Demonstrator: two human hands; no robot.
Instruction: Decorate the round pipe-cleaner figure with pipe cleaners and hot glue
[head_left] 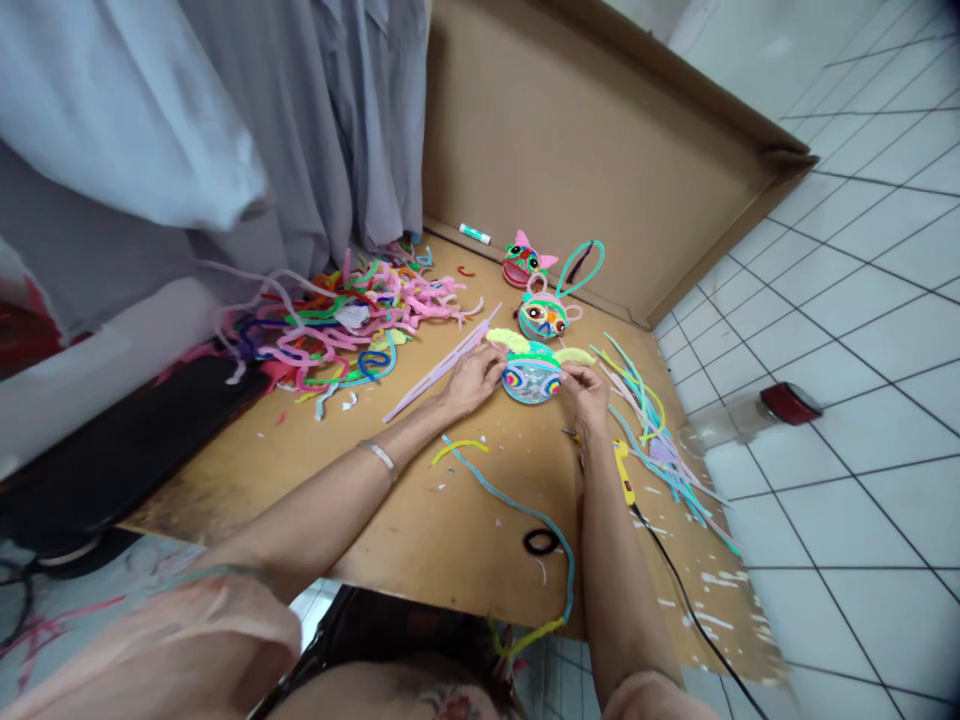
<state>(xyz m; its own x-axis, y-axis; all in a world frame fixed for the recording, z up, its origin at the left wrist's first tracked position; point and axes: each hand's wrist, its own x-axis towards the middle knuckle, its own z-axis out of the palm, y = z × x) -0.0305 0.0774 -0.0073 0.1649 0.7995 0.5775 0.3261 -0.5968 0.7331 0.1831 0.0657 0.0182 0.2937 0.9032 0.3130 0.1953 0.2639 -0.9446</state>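
Observation:
A round animal head made of pipe cleaners (532,372) is between my hands, with yellow ears, a green band on top, ringed eyes and a clear, shiny front. My left hand (475,382) has its fingers closed at the head's left edge, just under one ear. At the opposite edge my right hand (589,396) pinches beneath the other ear. Just behind it sits a second head with round pink ears (543,316) and a tall turquoise loop. Farther back lies a red head with pink pointed ears (523,262).
Tangled pipe cleaners (360,320) heap at the left; straight ones (667,450) lie at the right beside a yellow corded tool (623,472). A black ring (541,542) and blue pipe cleaner (517,508) lie in front. A cardboard wall (592,150) stands behind; a red-capped bottle (750,418) is at right.

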